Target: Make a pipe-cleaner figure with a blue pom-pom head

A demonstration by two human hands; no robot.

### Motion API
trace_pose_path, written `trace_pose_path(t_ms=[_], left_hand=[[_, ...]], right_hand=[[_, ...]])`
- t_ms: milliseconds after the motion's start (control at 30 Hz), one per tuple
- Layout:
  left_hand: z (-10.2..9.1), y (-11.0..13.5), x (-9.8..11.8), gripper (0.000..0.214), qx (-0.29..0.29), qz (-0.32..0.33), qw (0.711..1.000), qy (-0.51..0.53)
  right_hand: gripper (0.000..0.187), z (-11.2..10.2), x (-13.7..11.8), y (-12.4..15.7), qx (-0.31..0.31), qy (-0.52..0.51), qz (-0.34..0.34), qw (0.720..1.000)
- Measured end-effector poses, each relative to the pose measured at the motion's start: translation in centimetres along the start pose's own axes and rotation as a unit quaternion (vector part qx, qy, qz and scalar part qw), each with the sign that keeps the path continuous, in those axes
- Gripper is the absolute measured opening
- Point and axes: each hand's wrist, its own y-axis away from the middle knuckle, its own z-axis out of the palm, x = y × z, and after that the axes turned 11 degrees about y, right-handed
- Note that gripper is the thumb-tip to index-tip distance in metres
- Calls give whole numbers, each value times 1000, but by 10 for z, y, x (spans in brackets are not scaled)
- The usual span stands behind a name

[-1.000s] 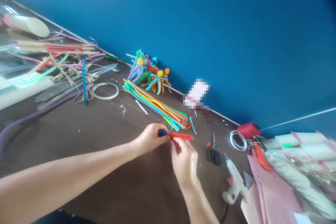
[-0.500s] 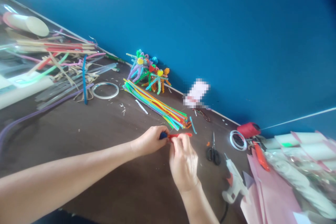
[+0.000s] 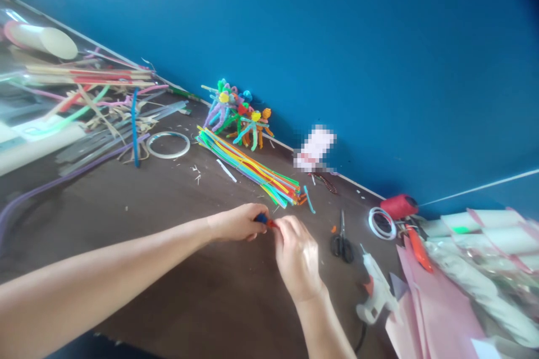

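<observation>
My left hand [image 3: 233, 223] pinches a small blue pipe-cleaner piece [image 3: 261, 218] at its fingertips. My right hand [image 3: 297, 258] closes on a red pipe cleaner [image 3: 272, 224], and the fingers hide most of it. Both hands meet, nearly touching, over the dark wooden table [image 3: 168, 269]. Beyond them lies a bundle of multicoloured pipe cleaners [image 3: 248, 167], and several small pipe-cleaner figures [image 3: 240, 115] stand against the wall.
Steel scissors [image 3: 342, 244] and a white glue gun [image 3: 374, 291] lie right of my right hand. Pink paper [image 3: 429, 314], a tape ring [image 3: 382, 224] and a red spool [image 3: 399, 206] sit further right. A clear bag of craft strips [image 3: 63, 84] fills the left, against a blue wall [image 3: 337, 39].
The red pipe cleaner has shortened from a long visible length to a short stub, now mostly inside my right hand's fingers. My hands have drawn closer together.
</observation>
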Motion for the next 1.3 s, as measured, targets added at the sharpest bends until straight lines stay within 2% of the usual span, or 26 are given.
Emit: trace_pose_path(t_ms=[100, 167, 267, 333, 433, 500, 633, 667, 733, 867, 1033, 1133, 1300], left_hand=[[2, -2, -4, 7, 50, 76, 988, -122], [3, -2, -6, 7, 61, 119, 974, -182], [2, 1, -4, 8, 33, 151, 961, -229], [0, 4, 0, 7, 5, 174, 954, -246], [-1, 7, 6, 6, -36, 213, 942, -259], [0, 9, 8, 7, -46, 231, 935, -266], [2, 12, 7, 4, -21, 260, 929, -264], [3, 13, 6, 5, -15, 267, 928, -259], [3, 15, 6, 9, -12, 276, 929, -247], [1, 17, 8, 15, -23, 295, 926, -235], [0, 16, 7, 15, -19, 327, 914, -240], [0, 15, 5, 12, -16, 333, 911, -242], [2, 15, 4, 9, -10, 329, 921, -210]], right_hand=[[13, 0, 1, 0, -25, -9, 7, 1000], [12, -2, 2, -1, -39, -39, 19, 998], [10, -4, 6, -2, -70, -135, 56, 987], [11, -5, 9, -4, -109, -230, 92, 963], [14, -5, 14, -7, -186, -388, 158, 889], [16, -4, 16, -8, -222, -483, 211, 821], [19, 0, 18, -8, -249, -619, 307, 679], [19, 1, 19, -8, -252, -640, 318, 653], [18, 3, 19, -7, -263, -666, 323, 619], [20, 9, 20, -5, -299, -698, 304, 575], [21, 10, 20, -3, -305, -744, 273, 528], [22, 8, 19, -5, -308, -754, 274, 511], [25, 9, 17, -8, -304, -758, 284, 502]])
